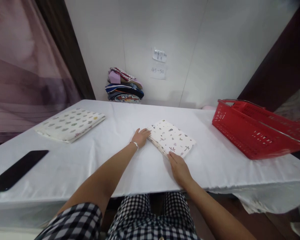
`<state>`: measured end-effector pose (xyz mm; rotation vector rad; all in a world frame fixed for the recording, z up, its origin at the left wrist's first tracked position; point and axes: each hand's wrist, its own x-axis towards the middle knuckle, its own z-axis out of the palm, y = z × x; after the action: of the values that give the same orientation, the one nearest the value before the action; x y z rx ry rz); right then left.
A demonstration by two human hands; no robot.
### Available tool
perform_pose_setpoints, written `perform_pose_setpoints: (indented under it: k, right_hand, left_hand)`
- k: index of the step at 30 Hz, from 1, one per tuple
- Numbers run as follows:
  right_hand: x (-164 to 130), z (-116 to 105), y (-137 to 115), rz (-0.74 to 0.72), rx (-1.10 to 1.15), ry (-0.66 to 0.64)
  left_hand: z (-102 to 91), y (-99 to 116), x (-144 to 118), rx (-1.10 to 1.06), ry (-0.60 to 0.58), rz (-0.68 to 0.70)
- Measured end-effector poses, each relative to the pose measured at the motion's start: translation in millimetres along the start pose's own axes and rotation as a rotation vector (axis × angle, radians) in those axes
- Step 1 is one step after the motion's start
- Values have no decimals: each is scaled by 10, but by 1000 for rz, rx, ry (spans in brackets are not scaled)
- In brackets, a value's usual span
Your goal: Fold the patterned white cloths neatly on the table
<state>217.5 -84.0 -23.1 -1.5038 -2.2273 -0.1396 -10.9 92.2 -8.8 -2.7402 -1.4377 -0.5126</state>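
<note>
A folded white cloth (171,135) with small scattered prints lies in the middle of the white-covered table. My left hand (140,137), a bracelet at its wrist, rests with fingers stretched out against the cloth's left edge, fingertips just on top. At the near corner, my right hand (179,168) has the cloth's edge between its fingers; part of the grip is hidden underneath. Further left lies a second folded cloth (71,124), whitish with rows of grey-green shapes.
A red plastic basket (250,133) with metal handles stands at the right. A black phone-like slab (17,169) lies near the left front edge. Several folded fabrics (125,87) are stacked behind the table by the wall, near paper signs (158,71).
</note>
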Motion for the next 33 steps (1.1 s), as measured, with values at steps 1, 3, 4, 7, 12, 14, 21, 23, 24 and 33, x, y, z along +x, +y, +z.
perform_pose_setpoints:
  k: [1,3,4,7,12,14,21,23,24,33]
  right_hand:
    - [5,0,-5,5,-6,-6]
    - [-6,-14,44,-4,1,-20]
    - [-25,-33,105,-8,11,-27]
    - [-131,-136,419,36,25,-31]
    - [-272,-346,803,132,-25,-6]
    - [-246,-391,744,102,-33,-26]
    - [11,-414,403,111,-36,-60]
    - [34,-388,414,139,-49,-35]
    - [32,-367,430,147,-54,-19]
    - [-42,-289,480,135,-36,57]
  left_hand:
    - [-9,-6,15,15,10,6]
    - [-40,15,10,41,25,4]
    - [-64,45,-19,48,29,3]
    - [-170,202,-227,17,13,42]
    - [-363,493,-634,-77,-16,116]
    - [-397,568,-663,-89,5,126]
    - [-172,695,-443,-196,-43,238]
    - [-80,687,-423,-189,-42,231]
    - [-44,676,-422,-183,-41,225]
    - [-30,621,-454,-231,-81,150]
